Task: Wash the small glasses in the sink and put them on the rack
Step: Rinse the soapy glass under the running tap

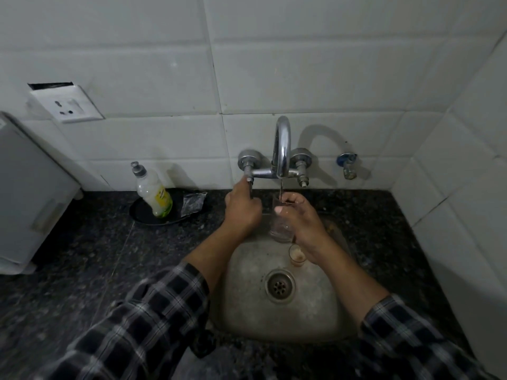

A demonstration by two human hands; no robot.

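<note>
Curled round a clear small glass (pixel 281 229), your right hand (pixel 299 218) holds it mouth up directly under the spout of the tap (pixel 282 144), thumb on the near side by the rim and fingers wrapped round the far side. A thin stream of water (pixel 281 189) falls from the spout into the glass. Your left hand (pixel 241 209), just left of the tap's spout, grips the lever (pixel 250 185) hanging from the tap's left valve, fingers closed round it.

A second small glass (pixel 297 255) stands upright on the floor of the sink (pixel 247 311), below the tap and nearer you, just beside your right wrist, with pale brownish residue inside. The drain (pixel 279 286) lies nearer you again, roughly in line with the tap.

Left of the tap, on the dark stone counter (pixel 96 256), a soap bottle (pixel 153 192) stands on a black dish (pixel 142 215) with a crumpled clear packet (pixel 193 204) beside it. Farther left of the tap, a white socket plate (pixel 67 104) sits on the tiled wall above a white appliance (pixel 27 193). Right of the tap, a small blue-capped valve (pixel 348 165) sticks out of the wall.
</note>
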